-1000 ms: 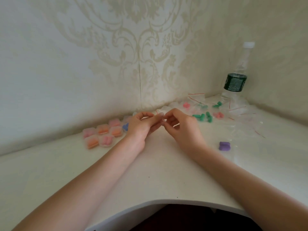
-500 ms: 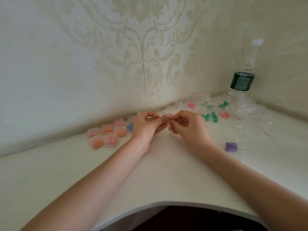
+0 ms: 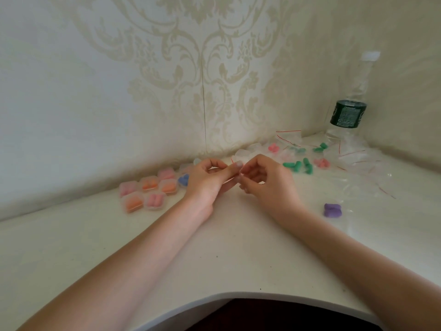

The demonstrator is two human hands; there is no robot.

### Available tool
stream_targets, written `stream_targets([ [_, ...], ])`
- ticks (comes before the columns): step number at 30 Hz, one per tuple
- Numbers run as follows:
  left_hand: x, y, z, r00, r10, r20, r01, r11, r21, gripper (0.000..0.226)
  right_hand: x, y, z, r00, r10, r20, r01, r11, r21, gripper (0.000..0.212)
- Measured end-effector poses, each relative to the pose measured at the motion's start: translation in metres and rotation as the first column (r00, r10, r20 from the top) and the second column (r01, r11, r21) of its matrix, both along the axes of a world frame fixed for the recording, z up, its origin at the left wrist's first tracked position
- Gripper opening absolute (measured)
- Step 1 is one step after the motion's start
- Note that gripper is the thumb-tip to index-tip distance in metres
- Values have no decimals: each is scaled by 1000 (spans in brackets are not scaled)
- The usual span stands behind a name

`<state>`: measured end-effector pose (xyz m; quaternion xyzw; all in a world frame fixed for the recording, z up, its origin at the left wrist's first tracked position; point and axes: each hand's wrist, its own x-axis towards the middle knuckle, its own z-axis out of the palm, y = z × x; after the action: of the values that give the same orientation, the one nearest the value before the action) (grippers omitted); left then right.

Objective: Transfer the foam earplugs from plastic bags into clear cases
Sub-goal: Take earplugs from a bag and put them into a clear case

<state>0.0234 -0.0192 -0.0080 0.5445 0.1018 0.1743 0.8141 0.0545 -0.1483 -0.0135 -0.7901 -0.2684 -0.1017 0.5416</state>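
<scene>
My left hand (image 3: 210,179) and my right hand (image 3: 265,177) meet fingertip to fingertip over the white table, both pinching a small clear plastic bag (image 3: 236,163) with a red seal line; what is inside it is hidden. Left of my hands lie several clear cases (image 3: 148,192) filled with pink and orange earplugs, and one with blue earplugs (image 3: 183,179). To the right lie bagged green earplugs (image 3: 298,166), pink earplugs (image 3: 321,163) and a loose purple pair (image 3: 332,210).
A water bottle (image 3: 348,108) with a dark green label stands in the far right corner. Empty clear bags with red seals (image 3: 367,168) are strewn around it. Patterned walls close off the back; the table's curved front edge (image 3: 238,296) is near me.
Both hands have stayed together at the same spot, working the small bag between the fingertips. The view has shifted slightly.
</scene>
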Motion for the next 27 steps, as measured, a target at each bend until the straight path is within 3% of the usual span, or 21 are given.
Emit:
stream_targets([
  [5,-1,1,-1,999,-39,11,39,999,-8,28,-3,-2,3,985,72,-159,-49,988,144,12],
  [10,-2,2,0,999,-40,-17,41,999,14,22,1,-3,5,996,-21,-89,30,994,101,18],
  [13,-4,-2,2,997,-48,-56,58,978,201,20,-1,-1,5,998,-12,-56,16,996,84,15],
  [16,-7,-10,0,997,-63,-50,78,896,438,31,-2,1,1,1000,7,-24,-6,1000,24,16],
  [23,-8,-10,-3,999,-31,-30,43,816,576,32,-4,2,3,993,-10,-116,12,1000,21,22],
  [27,-11,-11,-5,997,65,44,-75,605,793,36,-5,2,3,992,-70,-103,70,998,0,20],
])
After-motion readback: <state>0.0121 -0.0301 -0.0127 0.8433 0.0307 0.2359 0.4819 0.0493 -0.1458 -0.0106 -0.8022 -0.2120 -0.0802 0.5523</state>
